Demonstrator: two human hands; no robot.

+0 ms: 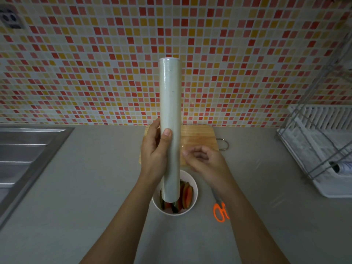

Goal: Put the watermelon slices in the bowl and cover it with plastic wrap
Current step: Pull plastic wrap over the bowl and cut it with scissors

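On the grey counter (95, 187), near centre, plastic wrap roll (170, 111) stands upright. Left hand (156, 151) grips it; right hand (207, 161) pinches what looks like the loose film edge (183, 141). White bowl (196, 189) sits below with the watermelon slices (187, 195) already inside. Covering step: next, draw film out across the bowl. Orange scissors (221, 212) lie to the right.

- Plastic wrap roll (170, 119): pale wound film, smooth, with a soft sheen.
- Bowl (195, 189): white and smooth; whether plastic or ceramic cannot be told.
- Worktop (95, 178): grey, matt, even surface.
- Cutting board (202, 136): light wood with visible grain and a satin finish.
- Sink (24, 149): brushed metal, dull shine.
- Wall tiles (95, 54): small mosaic squares with pale grout lines.
- Dish rack (323, 149): white ribbed plastic tray under a thin metal wire frame.
- Scissors (221, 212): bright orange plastic handles.
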